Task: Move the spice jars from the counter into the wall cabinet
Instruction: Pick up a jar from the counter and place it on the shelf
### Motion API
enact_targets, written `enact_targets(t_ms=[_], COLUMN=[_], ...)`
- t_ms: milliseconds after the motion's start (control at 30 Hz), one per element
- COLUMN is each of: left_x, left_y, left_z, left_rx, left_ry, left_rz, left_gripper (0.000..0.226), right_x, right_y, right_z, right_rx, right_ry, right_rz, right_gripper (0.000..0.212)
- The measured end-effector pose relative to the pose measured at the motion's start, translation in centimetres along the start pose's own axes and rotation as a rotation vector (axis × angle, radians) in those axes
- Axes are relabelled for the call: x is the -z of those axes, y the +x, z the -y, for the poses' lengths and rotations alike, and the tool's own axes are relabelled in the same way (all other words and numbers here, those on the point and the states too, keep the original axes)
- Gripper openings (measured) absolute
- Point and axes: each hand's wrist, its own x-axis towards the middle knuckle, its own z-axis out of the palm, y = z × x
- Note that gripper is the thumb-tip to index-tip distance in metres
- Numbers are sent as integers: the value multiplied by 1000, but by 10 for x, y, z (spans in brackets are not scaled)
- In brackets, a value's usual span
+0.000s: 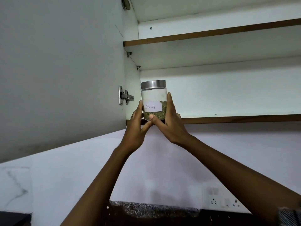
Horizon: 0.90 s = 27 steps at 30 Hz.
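Observation:
A clear glass jar (154, 97) with a steel lid and a paper label reading "Fennel" holds green seeds at its bottom. Both hands hold it up at the front left corner of the wall cabinet's bottom shelf (236, 120). My left hand (136, 128) grips the jar's left side, a ring on one finger. My right hand (169, 126) grips the right side, with its thumb across the jar's lower front. I cannot tell whether the jar's base touches the shelf.
The cabinet door (61, 70) stands open on the left, its hinge (125, 97) beside the jar. A second shelf (211, 34) lies above. Below are a white wall, a socket plate (223, 201) and the dark speckled counter (146, 209).

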Motion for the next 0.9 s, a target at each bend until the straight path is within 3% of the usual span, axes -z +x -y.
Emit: enact_targets(t_ms=[167, 300, 533, 733, 900], left_x=[-1, -1, -14, -17, -19], left_y=[14, 20, 30, 31, 30], left_z=[20, 31, 37, 42, 37], left_rx=[46, 60, 158, 177, 196], left_ry=[61, 178, 302, 669, 730], left_rz=[-13, -62, -168, -78, -79], left_gripper=[70, 70, 47, 65, 70], right_x=[-19, -36, -42, -42, -40], right_y=[21, 30, 38, 37, 40], right_z=[-15, -19, -19, -16, -11], right_rx=[-40, -50, -105, -133, -222], right_ry=[-154, -338, -502, -576, -534], right_rz=[68, 29, 22, 23, 88], right_gripper=[89, 82, 75, 73, 62])
